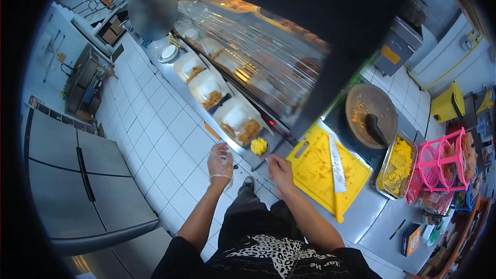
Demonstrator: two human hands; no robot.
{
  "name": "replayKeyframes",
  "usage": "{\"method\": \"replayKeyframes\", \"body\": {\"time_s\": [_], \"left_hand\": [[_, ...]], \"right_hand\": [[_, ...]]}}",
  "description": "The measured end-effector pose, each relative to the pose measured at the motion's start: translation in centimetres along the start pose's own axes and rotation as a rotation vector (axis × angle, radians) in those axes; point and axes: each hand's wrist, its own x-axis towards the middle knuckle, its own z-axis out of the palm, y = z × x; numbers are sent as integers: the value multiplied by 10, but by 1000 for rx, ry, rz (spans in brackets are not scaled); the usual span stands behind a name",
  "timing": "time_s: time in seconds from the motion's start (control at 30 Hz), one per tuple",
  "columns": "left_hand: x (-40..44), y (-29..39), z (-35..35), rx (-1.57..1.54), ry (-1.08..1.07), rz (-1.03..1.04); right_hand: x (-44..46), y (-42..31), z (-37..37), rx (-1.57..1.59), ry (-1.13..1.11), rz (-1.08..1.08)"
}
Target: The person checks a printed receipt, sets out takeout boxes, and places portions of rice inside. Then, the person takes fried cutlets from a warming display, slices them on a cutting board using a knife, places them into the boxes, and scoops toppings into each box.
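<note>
My left hand (220, 164), in a clear plastic glove, is raised left of a small cup of yellow food (259, 146); its fingers are bent, and whether they hold anything is too small to tell. Bare and closed, my right hand (280, 171) is just right of and below the cup, its fingertips near the rim; I cannot make out what they hold. Beyond the cup, a tray with rice and browned food (236, 119) rests on the counter. A knife (337, 163) with a yellow handle lies on the yellow cutting board (305, 175).
More rice trays (205, 89) line the counter beside a glass display case (248, 46). A brown mortar (371, 116) with a black-handled tool, a glass dish of yellow food (399, 168) and a pink rack (442, 160) stand right. A person (152, 5) is at the upper left.
</note>
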Motion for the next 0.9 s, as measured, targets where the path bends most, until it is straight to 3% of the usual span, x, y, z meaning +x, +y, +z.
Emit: {"method": "replayKeyframes", "body": {"time_s": [0.07,0.17,0.27,0.37,0.47,0.57,0.67,0.77,0.87,0.9], "left_hand": [[42,-29,-3,-25,22,45],[102,-58,-1,237,-34,281],[136,-45,11,612,-441,154],[137,-56,16,722,-528,174],[131,-84,12,519,-331,284],[142,-90,2,377,-250,279],[143,-87,-7,293,-244,272],[151,-85,-5,229,-200,288],[155,-77,-10,219,-174,341],[154,-74,-11,223,-182,373]], "right_hand": [[56,20,32,-694,191,-483],[108,20,69,-598,208,-454],[133,24,100,-440,257,-451],[144,29,120,-771,455,-617],[146,35,134,-1247,567,-659],[152,37,140,-1669,467,-594],[151,37,140,-1709,469,-651],[163,49,129,-1441,568,-677],[164,69,119,-577,407,-647],[152,71,112,-191,315,-459]]}}
